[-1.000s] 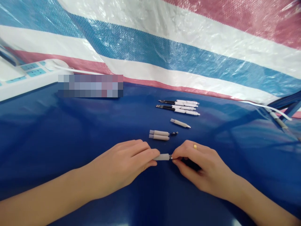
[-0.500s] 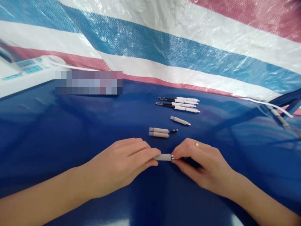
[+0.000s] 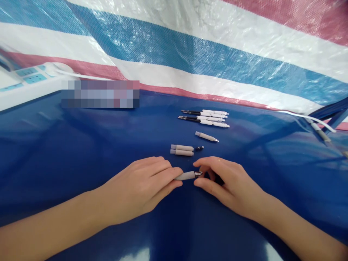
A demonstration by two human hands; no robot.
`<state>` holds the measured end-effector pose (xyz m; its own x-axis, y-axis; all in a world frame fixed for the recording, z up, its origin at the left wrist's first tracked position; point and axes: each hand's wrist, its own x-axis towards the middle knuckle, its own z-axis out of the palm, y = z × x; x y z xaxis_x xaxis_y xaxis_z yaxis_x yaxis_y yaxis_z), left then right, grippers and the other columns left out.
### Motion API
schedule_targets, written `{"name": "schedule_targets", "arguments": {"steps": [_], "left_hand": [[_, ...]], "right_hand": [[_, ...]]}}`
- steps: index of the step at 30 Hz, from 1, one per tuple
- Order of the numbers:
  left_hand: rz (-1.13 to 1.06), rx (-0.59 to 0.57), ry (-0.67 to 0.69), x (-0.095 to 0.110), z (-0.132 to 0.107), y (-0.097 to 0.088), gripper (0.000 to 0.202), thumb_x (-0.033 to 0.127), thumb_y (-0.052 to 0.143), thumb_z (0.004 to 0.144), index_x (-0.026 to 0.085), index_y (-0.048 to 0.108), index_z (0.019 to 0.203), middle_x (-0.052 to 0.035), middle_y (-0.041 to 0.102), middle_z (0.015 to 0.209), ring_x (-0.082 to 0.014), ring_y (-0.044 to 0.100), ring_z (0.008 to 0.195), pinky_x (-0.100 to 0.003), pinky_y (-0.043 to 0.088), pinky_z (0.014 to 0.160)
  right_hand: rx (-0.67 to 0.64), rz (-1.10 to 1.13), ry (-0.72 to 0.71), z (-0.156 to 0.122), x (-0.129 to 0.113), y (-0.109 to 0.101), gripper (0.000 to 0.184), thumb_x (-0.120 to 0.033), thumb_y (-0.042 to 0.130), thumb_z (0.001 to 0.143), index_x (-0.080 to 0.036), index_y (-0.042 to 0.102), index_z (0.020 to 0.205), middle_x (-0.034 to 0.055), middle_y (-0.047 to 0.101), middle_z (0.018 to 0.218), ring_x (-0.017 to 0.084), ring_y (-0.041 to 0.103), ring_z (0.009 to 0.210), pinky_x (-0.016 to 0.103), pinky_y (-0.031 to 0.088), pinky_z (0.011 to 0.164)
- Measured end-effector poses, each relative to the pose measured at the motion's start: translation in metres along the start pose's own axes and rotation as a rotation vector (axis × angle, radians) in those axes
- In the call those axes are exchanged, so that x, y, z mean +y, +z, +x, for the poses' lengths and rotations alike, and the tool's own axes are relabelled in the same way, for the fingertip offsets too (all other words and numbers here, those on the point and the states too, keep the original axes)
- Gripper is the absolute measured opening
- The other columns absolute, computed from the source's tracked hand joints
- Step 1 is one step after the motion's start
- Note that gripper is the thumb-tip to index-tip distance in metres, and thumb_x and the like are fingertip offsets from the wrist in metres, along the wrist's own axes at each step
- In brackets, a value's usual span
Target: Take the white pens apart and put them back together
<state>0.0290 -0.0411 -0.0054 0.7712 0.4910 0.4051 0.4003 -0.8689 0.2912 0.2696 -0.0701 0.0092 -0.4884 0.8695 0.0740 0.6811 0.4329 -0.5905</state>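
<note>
My left hand (image 3: 144,186) pinches one end of a short grey pen barrel (image 3: 185,176) just above the blue table (image 3: 81,152). My right hand (image 3: 225,183) has its thumb and fingers curled at the barrel's metal tip (image 3: 198,174). Beyond the hands lie two more grey barrels (image 3: 181,150) side by side, two tiny black parts (image 3: 200,147), and a single grey barrel with a tip (image 3: 206,136). Farther back, three white and black pens (image 3: 205,118) lie in a row.
A striped red, white and blue plastic sheet (image 3: 190,54) rises behind the table. A white power strip (image 3: 24,78) sits at the far left. A white cable (image 3: 312,119) and blue frame bars (image 3: 334,112) are at the right edge.
My right hand's fingers have shifted at the barrel's tip, thumb now under it, and the barrel tilts slightly upward. The view has drifted a little, so the parts appear higher.
</note>
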Motion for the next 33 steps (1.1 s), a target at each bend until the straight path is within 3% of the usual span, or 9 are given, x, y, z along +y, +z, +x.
{"name": "schedule_targets", "arguments": {"steps": [2,6,12,17,23,27,33], "left_hand": [[-0.004,-0.002,0.0,-0.002,-0.0008,0.0002,0.019,0.022,0.047,0.097,0.013,0.061,0.107,-0.0037,0.063,0.083,-0.0157,0.059,0.074,-0.03,0.049,0.071],[-0.015,-0.032,-0.001,-0.004,-0.0017,-0.0001,0.02,0.022,0.046,0.098,0.014,0.06,0.108,-0.0026,0.062,0.08,-0.015,0.057,0.071,-0.029,0.048,0.068],[-0.012,-0.018,0.0,-0.0043,-0.0028,-0.0007,0.02,0.023,0.046,0.098,0.014,0.06,0.108,-0.0028,0.063,0.08,-0.0155,0.059,0.071,-0.029,0.048,0.069],[-0.013,-0.008,0.018,-0.0052,-0.0028,0.0001,0.019,0.023,0.047,0.098,0.013,0.06,0.108,-0.0028,0.063,0.081,-0.0152,0.058,0.07,-0.029,0.048,0.068],[0.001,-0.004,0.022,-0.0043,-0.0017,0.0001,0.02,0.023,0.046,0.098,0.014,0.06,0.109,-0.0025,0.063,0.081,-0.0155,0.059,0.071,-0.03,0.048,0.069],[0.015,0.006,0.034,-0.0035,-0.0009,0.0003,0.018,0.022,0.047,0.098,0.014,0.059,0.108,-0.0023,0.063,0.082,-0.0154,0.059,0.072,-0.03,0.048,0.07],[-0.011,0.009,0.011,-0.0039,-0.0023,0.0013,0.017,0.021,0.051,0.096,0.015,0.06,0.11,-0.0014,0.062,0.082,-0.0143,0.057,0.071,-0.029,0.047,0.068]], "right_hand": [[0.01,-0.009,-0.027,-0.0007,0.0016,0.0004,0.022,-0.032,0.056,0.093,-0.022,0.056,0.113,0.0001,0.066,0.088,0.013,0.062,0.077,0.023,0.05,0.069],[-0.028,-0.03,-0.123,-0.0009,0.003,0.0003,0.015,-0.025,0.046,0.099,-0.021,0.059,0.105,0.0,0.065,0.086,0.012,0.061,0.079,0.023,0.048,0.072],[-0.049,0.013,-0.063,0.0003,0.0023,0.0,0.018,-0.028,0.054,0.095,-0.021,0.055,0.112,-0.0008,0.065,0.09,0.012,0.061,0.081,0.022,0.046,0.073],[-0.069,-0.017,-0.101,-0.0007,0.0034,-0.0006,0.015,-0.028,0.045,0.099,-0.021,0.057,0.103,0.0,0.065,0.087,0.013,0.06,0.078,0.025,0.045,0.072],[-0.065,0.01,-0.091,0.0,0.0028,0.0002,0.012,-0.026,0.05,0.098,-0.02,0.056,0.106,-0.0005,0.065,0.089,0.012,0.06,0.08,0.022,0.044,0.072],[-0.076,-0.042,-0.124,0.0003,0.0016,-0.0003,0.026,-0.031,0.039,0.102,-0.018,0.06,0.095,0.0006,0.061,0.078,0.013,0.056,0.071,0.025,0.043,0.068],[-0.061,-0.018,-0.102,-0.0001,0.0026,-0.0002,0.017,-0.03,0.049,0.098,-0.019,0.056,0.109,0.0002,0.063,0.085,0.013,0.058,0.076,0.024,0.044,0.07]]}}
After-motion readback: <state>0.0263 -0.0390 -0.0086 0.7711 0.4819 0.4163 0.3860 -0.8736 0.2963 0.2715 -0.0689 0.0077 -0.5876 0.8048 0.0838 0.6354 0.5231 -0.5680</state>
